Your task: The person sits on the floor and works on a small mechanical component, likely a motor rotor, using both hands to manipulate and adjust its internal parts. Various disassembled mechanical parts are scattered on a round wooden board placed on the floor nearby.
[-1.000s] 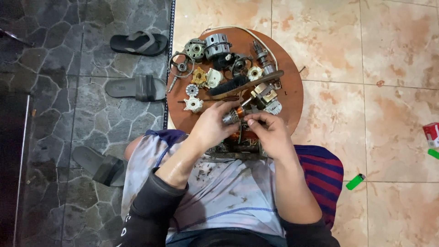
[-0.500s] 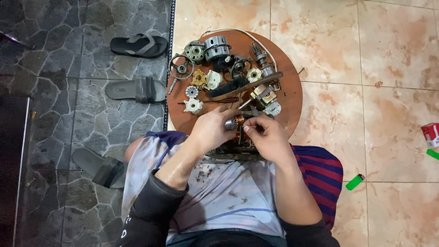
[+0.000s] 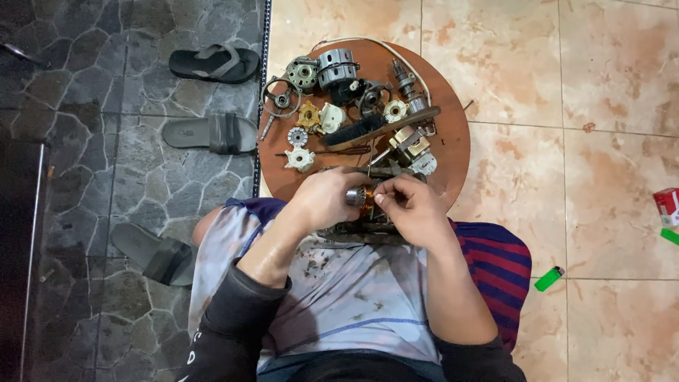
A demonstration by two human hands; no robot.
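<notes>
Centrally, at six o'clock edge of round wooden tray (image 3: 453, 152), left hand (image 3: 322, 201) clasps motor armature (image 3: 361, 196); right hand (image 3: 414, 209) pinches copper winding. Likely heavy, stiff; wires fragile, so grip steel ends.

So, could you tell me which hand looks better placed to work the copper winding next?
Probably the right hand: its fingertips pinch at the copper winding, while the left hand wraps the part's metal end, steadying it.
</notes>
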